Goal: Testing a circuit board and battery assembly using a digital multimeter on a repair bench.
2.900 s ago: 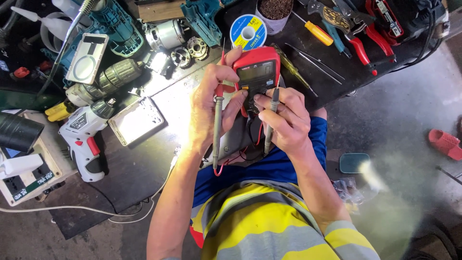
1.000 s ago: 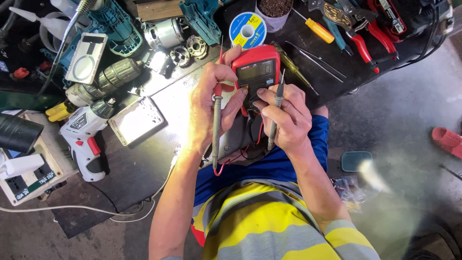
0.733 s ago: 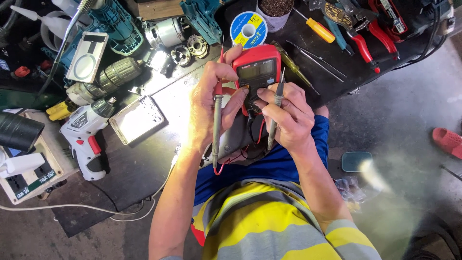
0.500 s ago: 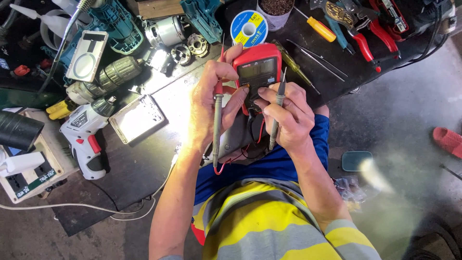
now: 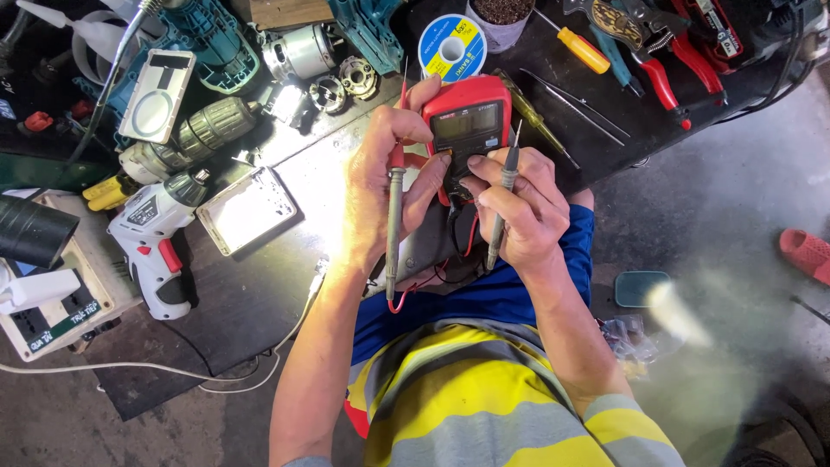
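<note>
A red multimeter [image 5: 467,121] with a grey screen is held upright over the edge of the dark workbench [image 5: 251,285]. My left hand [image 5: 380,177] grips its left side and also clamps the red test probe [image 5: 393,216], tip pointing up. My right hand [image 5: 519,207] holds the black test probe [image 5: 501,203] between the fingers while its thumb and forefinger rest on the meter's dial below the screen. Red and black leads loop down under both hands.
A white and red cordless screwdriver [image 5: 151,251], a small lit panel [image 5: 246,207], a drill chuck [image 5: 207,125], motor parts [image 5: 303,56], a solder spool [image 5: 452,45], an orange screwdriver [image 5: 581,47] and red-handled pliers [image 5: 666,73] crowd the bench. A white socket box [image 5: 52,303] sits left; a red sandal [image 5: 804,251] lies on the floor.
The meter and both hands have shifted slightly up and toward the bench. My right hand's fingers have moved onto the dial. Both probes stay gripped.
</note>
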